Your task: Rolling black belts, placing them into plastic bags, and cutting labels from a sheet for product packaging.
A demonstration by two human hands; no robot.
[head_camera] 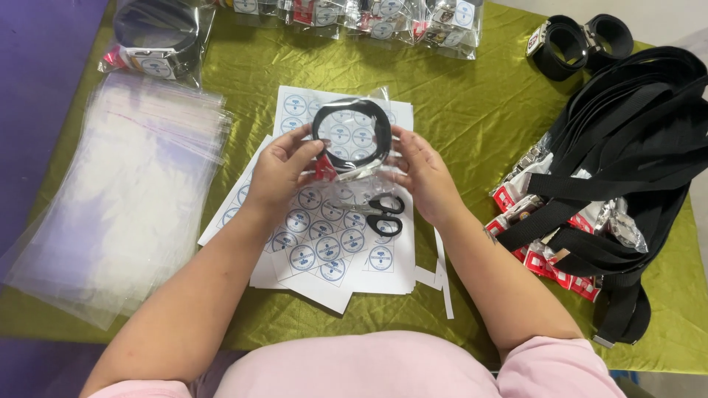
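1. Belt: one coiled black belt (351, 136) in a clear bag is gripped by left hand (276, 169) and right hand (422, 173), above the sticker sheets (324, 243).
2. Done: bagged belts (383, 18) are stacked at the far edge.
3. Left: loose belts (627, 147) are piled right; empty bags (133, 191) left.

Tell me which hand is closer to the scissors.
Right. The right hand is just above the scissors, almost over their handles; the left hand is farther off, up and left.
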